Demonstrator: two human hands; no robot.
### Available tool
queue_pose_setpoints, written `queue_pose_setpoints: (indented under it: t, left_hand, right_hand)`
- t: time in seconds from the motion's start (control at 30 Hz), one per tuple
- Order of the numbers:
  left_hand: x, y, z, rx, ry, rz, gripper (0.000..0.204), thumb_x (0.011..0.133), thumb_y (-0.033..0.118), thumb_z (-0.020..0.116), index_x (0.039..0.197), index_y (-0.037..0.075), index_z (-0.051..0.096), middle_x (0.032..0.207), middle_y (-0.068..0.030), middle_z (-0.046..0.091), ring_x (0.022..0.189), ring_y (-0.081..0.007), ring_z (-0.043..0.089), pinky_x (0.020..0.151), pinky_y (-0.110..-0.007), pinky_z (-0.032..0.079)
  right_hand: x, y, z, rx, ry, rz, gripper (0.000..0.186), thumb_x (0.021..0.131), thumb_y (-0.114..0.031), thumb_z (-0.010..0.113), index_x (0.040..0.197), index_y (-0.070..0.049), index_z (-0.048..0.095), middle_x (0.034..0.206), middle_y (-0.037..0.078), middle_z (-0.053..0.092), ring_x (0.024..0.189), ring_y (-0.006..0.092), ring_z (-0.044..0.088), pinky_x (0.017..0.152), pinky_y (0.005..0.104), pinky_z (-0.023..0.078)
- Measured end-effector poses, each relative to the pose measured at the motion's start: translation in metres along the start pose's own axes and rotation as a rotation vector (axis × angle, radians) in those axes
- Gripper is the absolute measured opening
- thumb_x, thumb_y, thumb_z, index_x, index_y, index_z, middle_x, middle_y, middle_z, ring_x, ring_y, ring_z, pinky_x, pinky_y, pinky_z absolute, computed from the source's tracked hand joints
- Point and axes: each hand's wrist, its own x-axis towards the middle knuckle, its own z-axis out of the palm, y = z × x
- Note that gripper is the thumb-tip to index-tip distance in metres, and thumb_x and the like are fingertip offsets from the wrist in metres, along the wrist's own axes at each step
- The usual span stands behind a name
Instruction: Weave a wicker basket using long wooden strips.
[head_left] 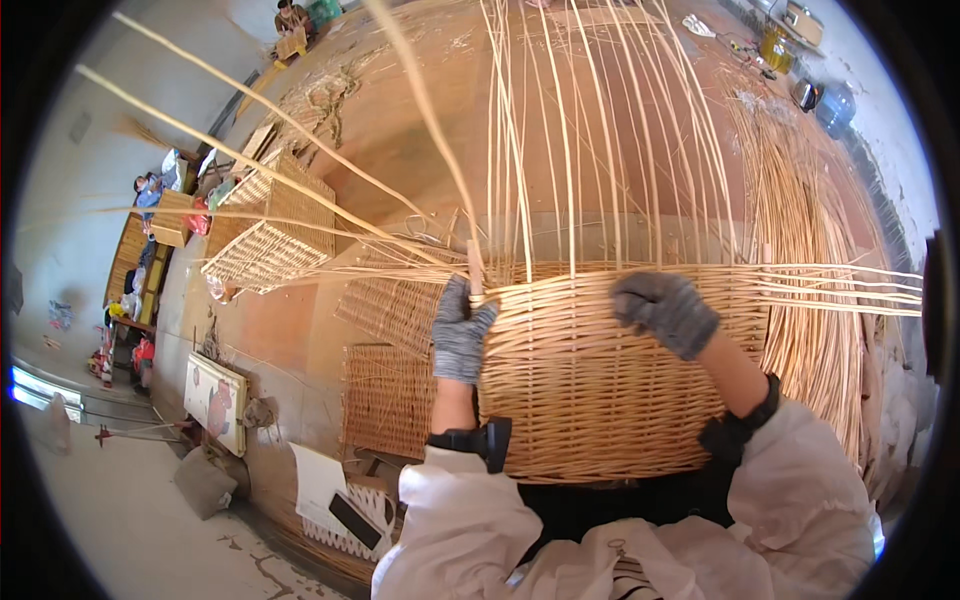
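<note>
Unfinished wicker basket [610, 400], pale tan, positioned right of centre in the frame, one wall facing the viewer. This wall is roughly rectangular and closely woven, horizontal strands crossing vertical ribs; its bottom edge bows at lower centre. Long unwoven stakes [571, 150] rise from the upper edge toward the top of the frame. Loose rod ends [850, 291] project nearly level at right. Further long rods [270, 178] splay toward the upper left. A short wooden peg [475, 265] stands at the upper left corner.

No text, label, number or sign can be read; the pale board [209, 402] at eight o'clock shows no legible writing.
</note>
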Motion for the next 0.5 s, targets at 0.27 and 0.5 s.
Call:
queue_pose_setpoints:
  t: [0.27, 0.5]
  left_hand:
    - [-0.003, -0.003, 0.008, -0.008, -0.006, 0.111, 0.034, 0.072, 0.003, 0.061, 0.102, 0.001, 0.044, 0.091, -0.0073, 0.052, 0.081, -0.0155, 0.050, 0.071, -0.024, 0.043]
    - [0.000, -0.080, -0.031, 0.012, -0.131, -0.037, 0.034, 0.085, 0.030, 0.042, 0.105, 0.003, 0.045, 0.095, -0.0076, 0.051, 0.084, -0.0148, 0.050, 0.072, -0.024, 0.044]
  right_hand:
    - [0.055, -0.005, 0.096, -0.502, 0.171, -0.781, 0.017, 0.077, -0.015, 0.049, 0.089, -0.004, 0.053, 0.077, 0.014, 0.057, 0.068, 0.0263, 0.055, 0.065, 0.0346, 0.046]
    - [0.087, -0.061, 0.173, -0.569, -0.001, -0.478, 0.025, 0.077, -0.027, 0.048, 0.083, -0.003, 0.052, 0.069, 0.015, 0.055, 0.065, 0.0284, 0.056, 0.062, 0.0376, 0.046]
